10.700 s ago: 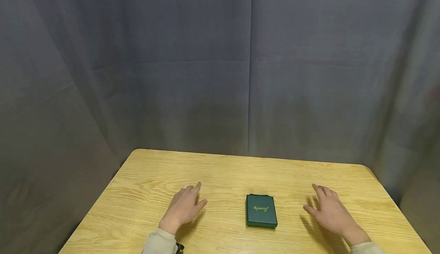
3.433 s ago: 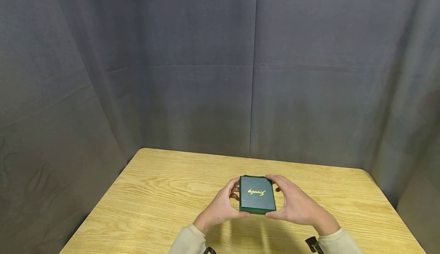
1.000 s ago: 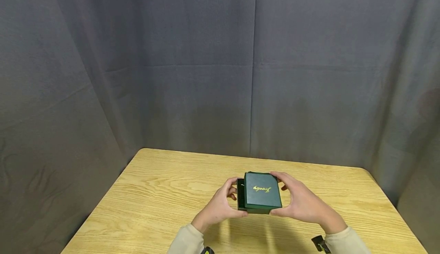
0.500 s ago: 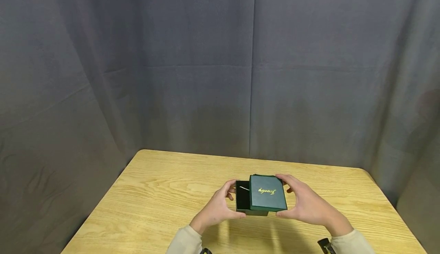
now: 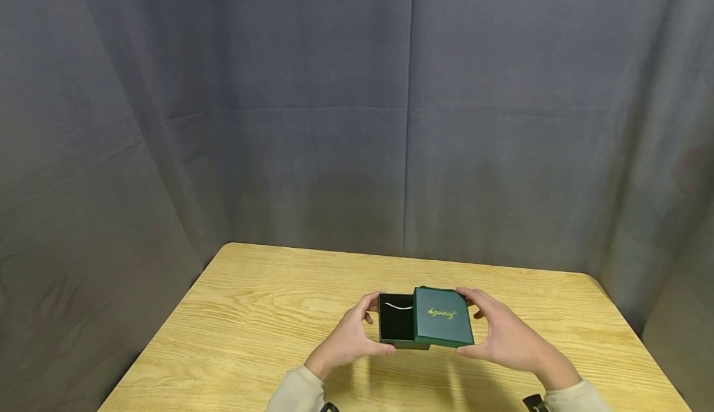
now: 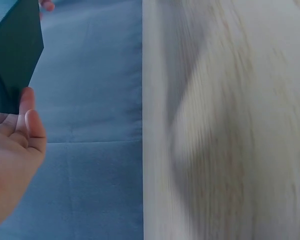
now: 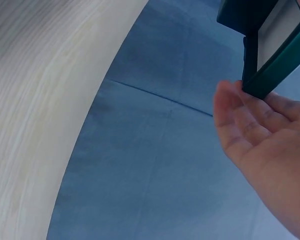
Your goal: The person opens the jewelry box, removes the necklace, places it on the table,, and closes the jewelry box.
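Note:
My left hand (image 5: pixel 348 339) grips the left side of a dark green jewelry box base (image 5: pixel 397 328), thumb at its near edge and fingers at the far one. A thin silvery chain (image 5: pixel 398 306) lies across the black lining inside. The green lid (image 5: pixel 444 318), with gold "Jewelry" lettering, is shifted right and covers the base's right part. My right hand (image 5: pixel 506 337) pinches the lid's right side between thumb and fingers. From the right wrist camera, the lid's pale inner side (image 7: pixel 275 35) shows. In the left wrist view, the underside of the base (image 6: pixel 19 50) faces the camera.
Both hands hold the box above a light wood-grain table (image 5: pixel 268 294), where their shadows fall. Grey curtains (image 5: pixel 312 121) hang behind the table and along its sides.
Earlier the closed box lay on the table with both hands apart from it; then both lifted it. Since then the right hand has drawn the lid rightward, uncovering the lining and chain.

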